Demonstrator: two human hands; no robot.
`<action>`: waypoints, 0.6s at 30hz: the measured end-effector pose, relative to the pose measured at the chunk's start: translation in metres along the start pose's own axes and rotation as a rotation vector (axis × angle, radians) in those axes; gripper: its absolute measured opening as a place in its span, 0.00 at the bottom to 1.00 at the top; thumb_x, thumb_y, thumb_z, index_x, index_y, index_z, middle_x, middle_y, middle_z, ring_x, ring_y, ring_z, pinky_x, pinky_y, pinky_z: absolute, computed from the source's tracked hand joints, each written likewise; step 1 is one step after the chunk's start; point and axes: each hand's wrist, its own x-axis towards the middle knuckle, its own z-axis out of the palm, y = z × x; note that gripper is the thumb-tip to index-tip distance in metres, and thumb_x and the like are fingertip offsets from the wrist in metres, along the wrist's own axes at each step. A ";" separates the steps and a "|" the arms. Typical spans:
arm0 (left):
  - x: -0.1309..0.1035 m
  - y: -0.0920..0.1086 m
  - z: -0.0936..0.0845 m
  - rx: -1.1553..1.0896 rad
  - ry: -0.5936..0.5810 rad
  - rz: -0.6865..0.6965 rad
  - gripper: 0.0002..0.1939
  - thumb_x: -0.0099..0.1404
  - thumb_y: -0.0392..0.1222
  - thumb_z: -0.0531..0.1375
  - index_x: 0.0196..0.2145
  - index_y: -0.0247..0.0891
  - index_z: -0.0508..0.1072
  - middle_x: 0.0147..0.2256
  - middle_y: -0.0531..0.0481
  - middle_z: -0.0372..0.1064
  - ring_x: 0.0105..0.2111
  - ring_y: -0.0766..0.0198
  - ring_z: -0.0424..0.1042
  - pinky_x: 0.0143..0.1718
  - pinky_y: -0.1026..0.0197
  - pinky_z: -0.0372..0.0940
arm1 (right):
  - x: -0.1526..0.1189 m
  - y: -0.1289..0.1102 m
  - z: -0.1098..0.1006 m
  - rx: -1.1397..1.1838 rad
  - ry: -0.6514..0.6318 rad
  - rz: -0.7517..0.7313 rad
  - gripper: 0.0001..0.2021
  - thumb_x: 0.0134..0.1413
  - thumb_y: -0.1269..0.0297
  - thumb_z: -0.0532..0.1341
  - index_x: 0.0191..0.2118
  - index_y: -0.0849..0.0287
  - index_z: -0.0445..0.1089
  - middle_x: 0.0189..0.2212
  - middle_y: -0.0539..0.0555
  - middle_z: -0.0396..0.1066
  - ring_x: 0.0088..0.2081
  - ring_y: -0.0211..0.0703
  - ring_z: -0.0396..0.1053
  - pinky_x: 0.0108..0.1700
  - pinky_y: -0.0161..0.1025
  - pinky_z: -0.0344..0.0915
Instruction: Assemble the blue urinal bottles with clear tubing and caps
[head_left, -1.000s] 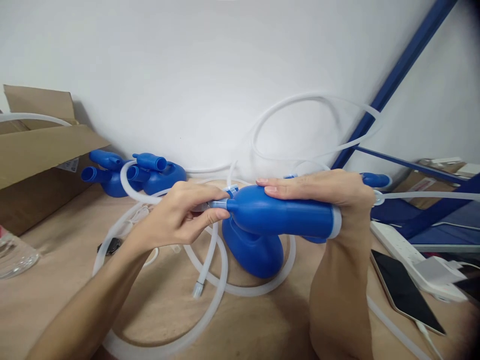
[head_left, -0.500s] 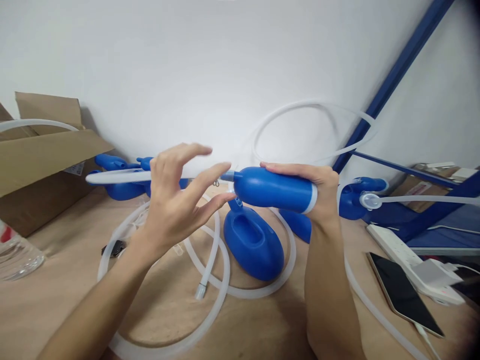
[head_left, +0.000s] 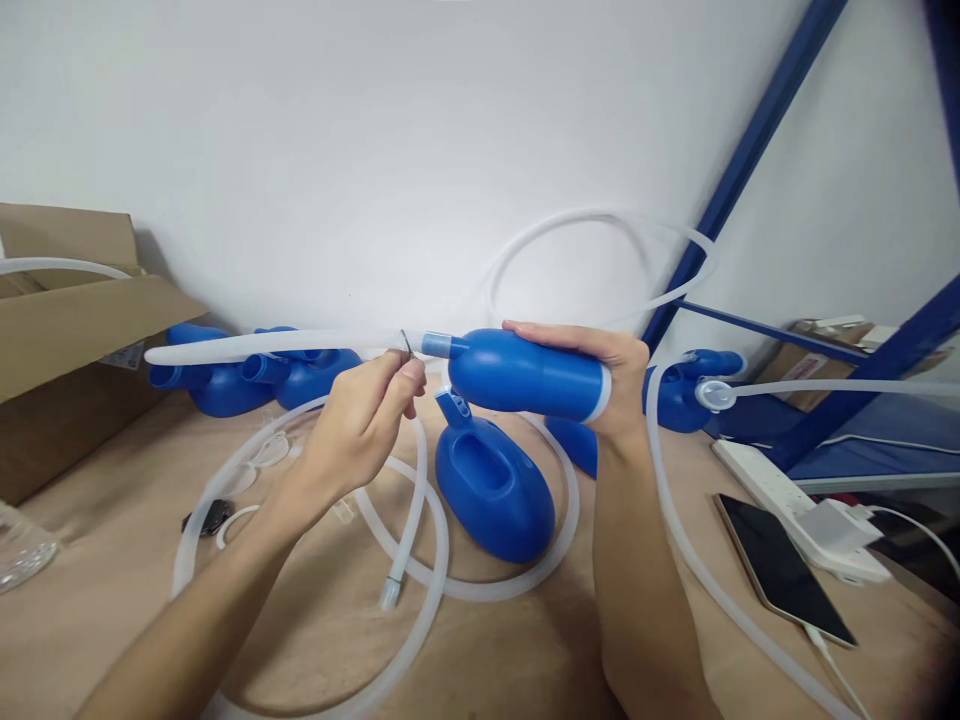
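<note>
My right hand (head_left: 624, 375) is wrapped round the white-rimmed right end of a blue plastic bottle-shaped piece (head_left: 529, 370), held sideways above the table. A blue nozzle at its left end sits inside the end of a thick translucent hose (head_left: 285, 347). My left hand (head_left: 364, 415) pinches a small metal wire hose clamp (head_left: 406, 343), which stands around the hose a little left of the nozzle. Below lies a blue urinal bottle (head_left: 499, 490) with a sunken handle. A loose hose end (head_left: 390, 592) with a clear fitting rests near it.
Blue bottles (head_left: 232, 385) stand at the back left, beside a cardboard box (head_left: 60, 390). Hose coils across the wooden table (head_left: 517, 650). At right are a phone (head_left: 784, 570), a power strip (head_left: 769, 485) and a blue metal frame (head_left: 750, 160). A black object (head_left: 210, 517) lies at left.
My left hand's fingers have closed from a wide spread onto the hose clamp, which has moved left along the hose. My right hand keeps its hold. The camera view has shifted slightly.
</note>
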 end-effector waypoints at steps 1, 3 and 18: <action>-0.001 0.000 0.001 0.003 -0.005 -0.001 0.22 0.78 0.53 0.47 0.32 0.39 0.69 0.28 0.50 0.70 0.28 0.62 0.71 0.32 0.59 0.63 | 0.000 0.000 0.001 -0.003 -0.004 0.003 0.19 0.49 0.60 0.76 0.49 0.39 0.82 0.50 0.45 0.81 0.54 0.62 0.78 0.61 0.60 0.74; -0.002 -0.002 0.003 0.018 -0.013 -0.014 0.21 0.78 0.51 0.46 0.30 0.40 0.65 0.26 0.52 0.67 0.26 0.63 0.67 0.30 0.59 0.61 | 0.000 -0.001 0.001 -0.018 -0.018 0.019 0.19 0.49 0.60 0.76 0.49 0.39 0.82 0.50 0.45 0.81 0.54 0.62 0.78 0.61 0.60 0.74; -0.002 0.008 -0.002 -0.661 -0.434 -0.368 0.20 0.74 0.49 0.51 0.25 0.42 0.52 0.22 0.59 0.43 0.18 0.72 0.42 0.15 0.69 0.43 | -0.006 0.005 -0.016 -0.023 -0.056 0.006 0.13 0.59 0.59 0.70 0.48 0.33 0.81 0.50 0.41 0.80 0.54 0.59 0.79 0.62 0.60 0.75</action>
